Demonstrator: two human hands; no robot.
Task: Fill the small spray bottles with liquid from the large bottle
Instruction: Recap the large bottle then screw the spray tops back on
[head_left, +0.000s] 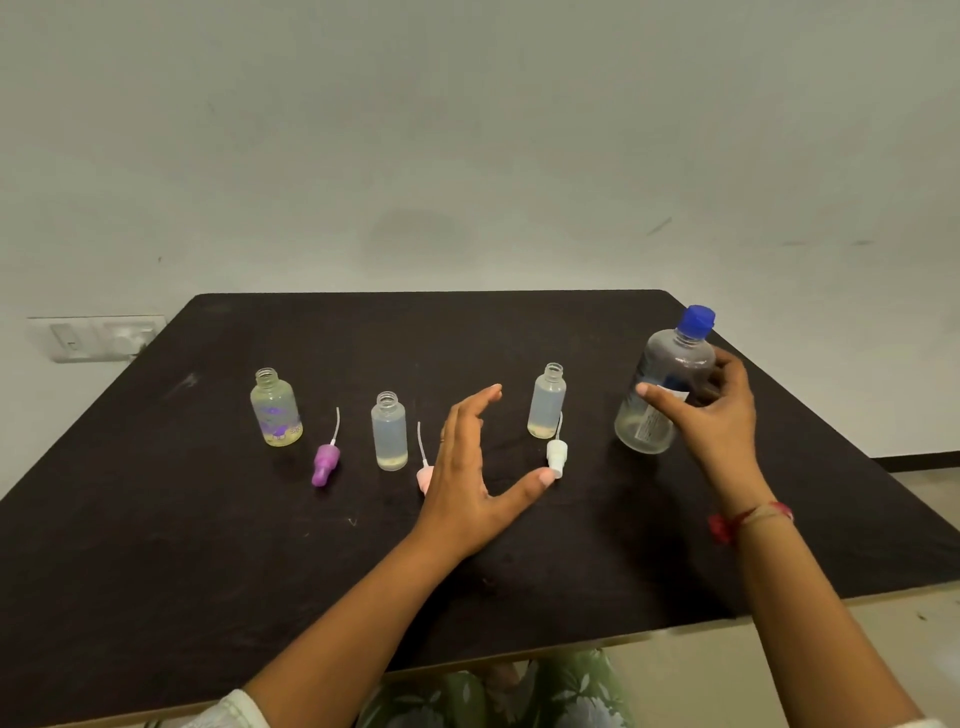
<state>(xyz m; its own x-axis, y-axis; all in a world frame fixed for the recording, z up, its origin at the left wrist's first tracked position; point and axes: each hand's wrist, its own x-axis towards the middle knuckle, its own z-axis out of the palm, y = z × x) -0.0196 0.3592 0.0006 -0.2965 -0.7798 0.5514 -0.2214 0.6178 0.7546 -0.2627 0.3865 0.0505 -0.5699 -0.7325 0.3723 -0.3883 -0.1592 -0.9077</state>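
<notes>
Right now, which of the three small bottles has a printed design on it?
The leftmost small bottle: purple print on its yellowish body. The middle bottle and the right bottle are plain and translucent. All three stand uncapped.

Black table (208, 545), blue-capped large bottle (667, 384), purple (325, 464), pink (424, 478), white spray tops (556, 457)

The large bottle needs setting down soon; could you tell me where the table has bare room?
Free: the table's far strip behind the small bottles, and the near edge around the forearms. Crowded: the middle row of bottles and spray heads, where the left hand hovers; the right hand holds the large bottle.
</notes>
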